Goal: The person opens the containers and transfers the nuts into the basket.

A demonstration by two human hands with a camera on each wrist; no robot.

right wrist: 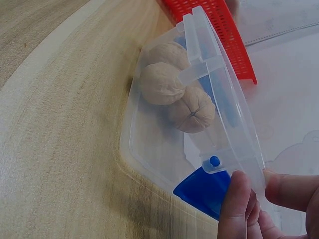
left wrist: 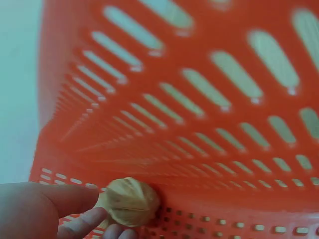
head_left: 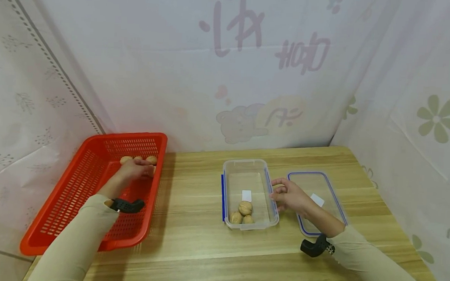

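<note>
My left hand reaches into the red basket, among several walnuts at its far end. In the left wrist view, its extended fingers come right up to one walnut by the basket wall. My right hand pinches the right side of a clear plastic box, thumb and fingers on either side of its rim in the right wrist view, beside a blue clip. Inside the box, three walnuts lie together at the near end.
A clear lid with a blue seal lies on the wooden table, partly under my right forearm. The basket stands at the left, a gap of table between it and the box. Printed cloth hangs behind and at both sides.
</note>
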